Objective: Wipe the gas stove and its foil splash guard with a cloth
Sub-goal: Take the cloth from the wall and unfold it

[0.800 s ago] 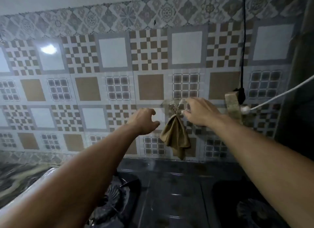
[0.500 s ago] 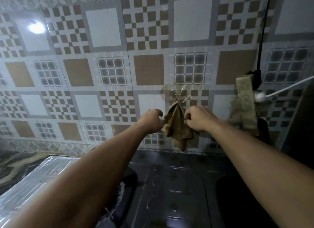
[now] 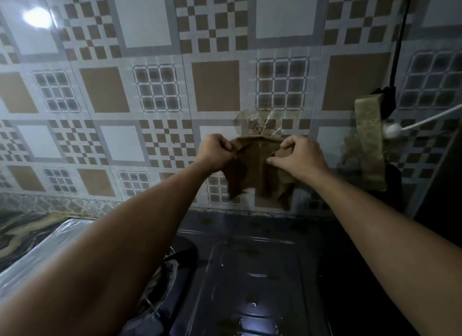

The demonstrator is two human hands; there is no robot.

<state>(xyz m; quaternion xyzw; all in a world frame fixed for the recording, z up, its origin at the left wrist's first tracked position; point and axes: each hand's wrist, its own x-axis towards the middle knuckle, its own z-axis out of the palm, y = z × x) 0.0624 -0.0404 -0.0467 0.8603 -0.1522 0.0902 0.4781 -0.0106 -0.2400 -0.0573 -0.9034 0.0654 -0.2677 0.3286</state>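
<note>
Basically, left hand (image 3: 217, 149) and right hand (image 3: 297, 158) fingers each pinched the cloth (image 3: 257, 175) spread above the stove (image 3: 250, 273); best folded flat before wiping.

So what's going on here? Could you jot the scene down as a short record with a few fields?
Cloth: brown fabric cloth, spread between both hands in front of the patterned tiled wall
Left hand: grips the cloth's left edge
Right hand: pinches its right edge
Stove: dark glossy gas stove below, not yet touched
Splash guard: shiny foil, lower left
</note>
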